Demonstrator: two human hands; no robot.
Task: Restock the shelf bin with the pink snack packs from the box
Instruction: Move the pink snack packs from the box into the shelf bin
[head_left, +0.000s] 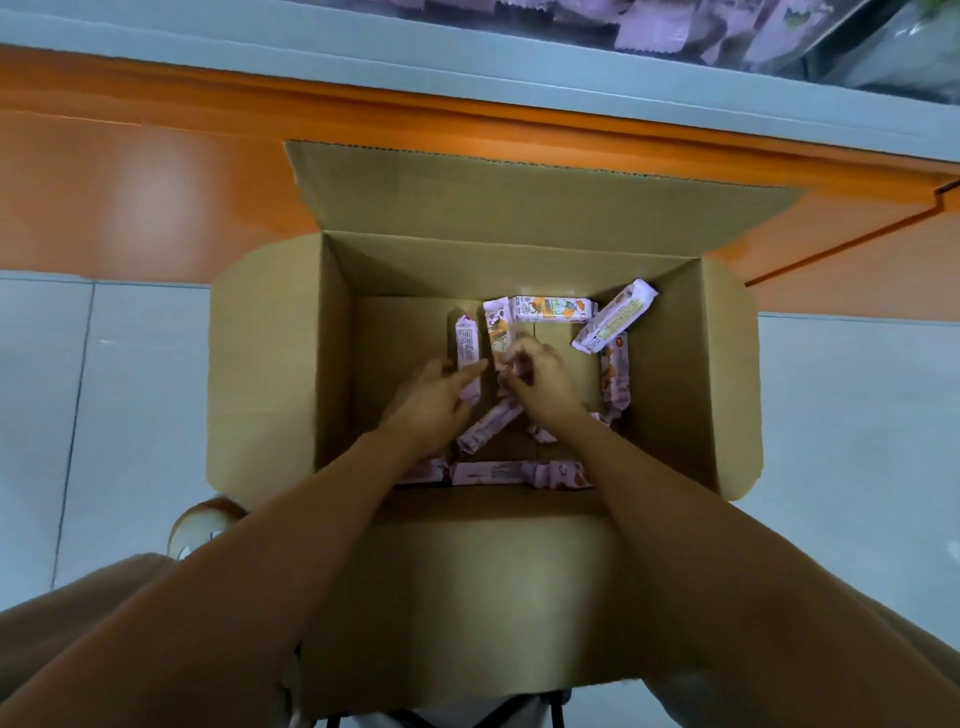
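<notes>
An open cardboard box (270, 374) stands on the floor below me with several pink snack packs lying loose on its bottom. Both my hands are down inside it. My left hand (434, 397) holds an upright pink pack (466, 343), its index finger stretched across the wrapper. My right hand (540, 382) has curled fingers pinching the lower end of another pink pack (496, 325). More packs lie along the back (551, 309), the right side (613, 317) and the front (493, 473) of the box. The shelf bin (675, 31) with pink packs shows at the top edge.
An orange shelf base (156, 171) runs behind the box, with a grey shelf ledge (363, 52) above it. The box's flaps are folded out on all sides. Grey floor tiles (119, 389) lie left and right. A shoe (200, 525) shows beside the box's near left corner.
</notes>
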